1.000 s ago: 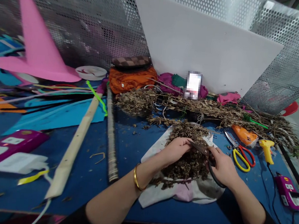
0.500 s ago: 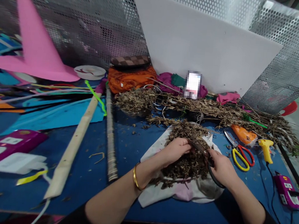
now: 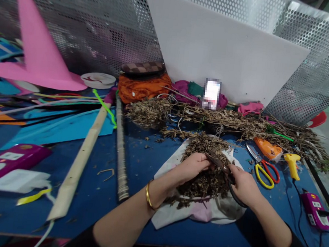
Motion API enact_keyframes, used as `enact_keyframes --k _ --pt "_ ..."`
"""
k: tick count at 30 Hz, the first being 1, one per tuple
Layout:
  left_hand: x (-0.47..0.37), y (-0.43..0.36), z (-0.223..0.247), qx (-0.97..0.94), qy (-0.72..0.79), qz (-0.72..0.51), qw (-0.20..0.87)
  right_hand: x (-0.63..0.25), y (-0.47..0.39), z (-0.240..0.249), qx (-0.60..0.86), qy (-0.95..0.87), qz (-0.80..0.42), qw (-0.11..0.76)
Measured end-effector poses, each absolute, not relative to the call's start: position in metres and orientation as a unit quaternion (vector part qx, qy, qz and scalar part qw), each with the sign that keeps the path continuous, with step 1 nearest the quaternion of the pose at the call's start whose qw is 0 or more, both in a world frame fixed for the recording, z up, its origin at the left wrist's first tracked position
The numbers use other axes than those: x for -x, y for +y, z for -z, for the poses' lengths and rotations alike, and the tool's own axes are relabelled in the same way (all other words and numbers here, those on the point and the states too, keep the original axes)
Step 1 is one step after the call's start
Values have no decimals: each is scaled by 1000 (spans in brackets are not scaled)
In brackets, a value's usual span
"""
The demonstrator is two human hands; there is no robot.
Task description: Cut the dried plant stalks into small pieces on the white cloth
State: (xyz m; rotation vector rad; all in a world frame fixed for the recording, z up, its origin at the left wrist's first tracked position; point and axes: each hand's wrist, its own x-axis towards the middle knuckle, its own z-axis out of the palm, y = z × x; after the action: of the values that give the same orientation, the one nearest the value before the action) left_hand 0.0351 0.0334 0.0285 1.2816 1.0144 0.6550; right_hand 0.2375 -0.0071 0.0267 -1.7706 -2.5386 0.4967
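My right hand (image 3: 241, 181) is closed around the handles of black-handled scissors (image 3: 218, 163), whose blades point left over a heap of dry brown plant bits (image 3: 208, 185). Near the blade tips, my left hand (image 3: 197, 165) pinches at the heap's upper part; what its fingertips hold is too small to make out. The heap lies on a crumpled white cloth (image 3: 168, 216) on the blue table.
Scissors with red and yellow handles (image 3: 264, 176), a yellow glue gun (image 3: 292, 165) and a purple power strip (image 3: 316, 210) lie right. Dried branches (image 3: 239, 122) stretch behind. Wooden sticks (image 3: 80, 166) and a pink cone hat (image 3: 38, 47) are left.
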Motion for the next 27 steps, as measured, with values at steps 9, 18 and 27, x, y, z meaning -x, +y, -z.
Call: enact_keyframes --k 9,18,27 --pt "-34 32 -29 -559 447 -285 638 -238 -6 -27 566 -808 -163 14" --pt "-34 34 -30 -559 436 -295 641 -238 -6 -26 566 -810 -144 49" --pt "-29 33 -35 -552 457 -298 630 -237 -7 -35 581 -797 -154 53"
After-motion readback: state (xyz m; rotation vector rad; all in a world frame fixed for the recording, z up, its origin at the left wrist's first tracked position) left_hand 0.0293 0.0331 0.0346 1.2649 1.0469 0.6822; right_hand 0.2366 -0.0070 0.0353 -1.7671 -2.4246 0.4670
